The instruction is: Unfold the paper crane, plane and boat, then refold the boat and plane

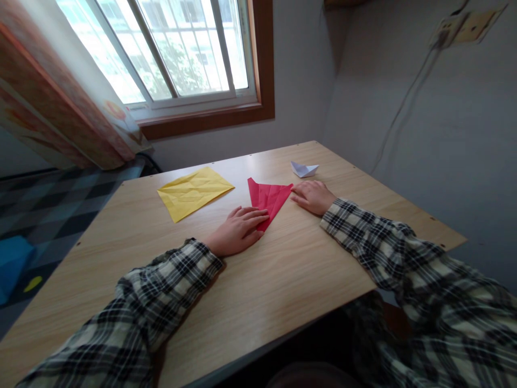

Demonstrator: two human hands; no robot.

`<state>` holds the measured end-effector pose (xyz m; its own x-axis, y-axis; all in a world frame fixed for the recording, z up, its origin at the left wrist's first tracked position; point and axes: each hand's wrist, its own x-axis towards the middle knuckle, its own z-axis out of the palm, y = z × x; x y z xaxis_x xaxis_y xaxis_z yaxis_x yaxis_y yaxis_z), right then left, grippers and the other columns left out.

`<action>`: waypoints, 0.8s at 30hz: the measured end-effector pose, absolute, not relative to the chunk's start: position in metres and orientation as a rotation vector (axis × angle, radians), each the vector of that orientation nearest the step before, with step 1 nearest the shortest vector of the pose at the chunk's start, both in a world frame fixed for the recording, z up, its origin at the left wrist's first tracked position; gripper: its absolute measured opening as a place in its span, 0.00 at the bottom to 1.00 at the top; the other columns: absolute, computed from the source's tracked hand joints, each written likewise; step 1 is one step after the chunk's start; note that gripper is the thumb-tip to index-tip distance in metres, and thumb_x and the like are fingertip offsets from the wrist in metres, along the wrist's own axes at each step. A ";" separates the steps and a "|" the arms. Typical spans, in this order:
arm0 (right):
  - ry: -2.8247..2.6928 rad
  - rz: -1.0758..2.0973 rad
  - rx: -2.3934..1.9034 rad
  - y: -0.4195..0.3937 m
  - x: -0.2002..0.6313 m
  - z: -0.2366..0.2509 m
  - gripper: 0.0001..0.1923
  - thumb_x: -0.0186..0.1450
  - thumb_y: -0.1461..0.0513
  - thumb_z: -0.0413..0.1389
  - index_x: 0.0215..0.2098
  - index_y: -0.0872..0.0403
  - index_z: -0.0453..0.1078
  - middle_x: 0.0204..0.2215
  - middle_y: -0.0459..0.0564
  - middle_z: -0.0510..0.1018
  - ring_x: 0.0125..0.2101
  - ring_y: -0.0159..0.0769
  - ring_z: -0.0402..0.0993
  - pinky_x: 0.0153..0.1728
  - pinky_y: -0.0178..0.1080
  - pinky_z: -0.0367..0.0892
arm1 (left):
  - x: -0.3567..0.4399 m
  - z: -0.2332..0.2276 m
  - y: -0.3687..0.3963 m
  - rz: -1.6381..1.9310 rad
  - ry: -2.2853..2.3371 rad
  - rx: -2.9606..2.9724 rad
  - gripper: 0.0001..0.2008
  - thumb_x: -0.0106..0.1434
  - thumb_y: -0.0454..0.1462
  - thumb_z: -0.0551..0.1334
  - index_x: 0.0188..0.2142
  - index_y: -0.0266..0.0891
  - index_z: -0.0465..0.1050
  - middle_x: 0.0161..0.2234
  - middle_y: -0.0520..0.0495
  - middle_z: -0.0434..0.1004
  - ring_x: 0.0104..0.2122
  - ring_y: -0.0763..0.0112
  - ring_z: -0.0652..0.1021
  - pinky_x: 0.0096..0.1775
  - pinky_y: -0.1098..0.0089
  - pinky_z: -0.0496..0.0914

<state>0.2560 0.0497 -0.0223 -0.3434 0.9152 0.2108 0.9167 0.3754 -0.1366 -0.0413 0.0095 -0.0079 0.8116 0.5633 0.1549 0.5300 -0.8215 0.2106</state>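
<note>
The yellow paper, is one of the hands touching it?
No, the yellow paper lies alone on the table, while the left hand and the right hand both rest on the red paper.

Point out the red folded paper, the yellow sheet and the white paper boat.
red folded paper (269,198), head view, middle of the triangle
yellow sheet (194,192), head view, creased centre
white paper boat (304,170), head view, its hull

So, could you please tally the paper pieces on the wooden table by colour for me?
Yellow: 1, creased yellow paper sheet, lying apart from both hands.
Red: 1, folded red paper triangle, pressed flat under left hand and right hand.
White: 1, small white folded paper boat.
Total: 3
</note>
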 end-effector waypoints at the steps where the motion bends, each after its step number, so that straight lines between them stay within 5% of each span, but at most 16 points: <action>1: -2.384 -0.012 -1.630 0.051 0.257 -0.023 0.24 0.72 0.50 0.45 0.56 0.54 0.71 0.57 0.57 0.75 0.57 0.49 0.68 0.57 0.51 0.59 | -0.041 -0.008 0.010 0.323 0.856 2.836 0.22 0.71 0.44 0.53 0.63 0.49 0.64 0.64 0.47 0.67 0.63 0.56 0.65 0.63 0.46 0.57; 15: -2.276 -0.054 -1.732 0.053 0.259 -0.027 0.27 0.72 0.50 0.47 0.61 0.57 0.66 0.62 0.60 0.69 0.61 0.51 0.63 0.60 0.54 0.57 | -0.041 -0.005 0.007 0.296 0.863 2.837 0.23 0.70 0.40 0.54 0.63 0.48 0.65 0.64 0.48 0.66 0.63 0.56 0.66 0.63 0.45 0.56; 24: -2.431 -0.042 -1.159 0.039 0.245 -0.021 0.24 0.70 0.53 0.52 0.61 0.52 0.68 0.62 0.54 0.70 0.62 0.45 0.61 0.64 0.51 0.52 | -0.042 -0.003 0.006 0.333 0.824 2.825 0.25 0.67 0.33 0.51 0.61 0.51 0.67 0.62 0.50 0.70 0.63 0.58 0.66 0.63 0.43 0.55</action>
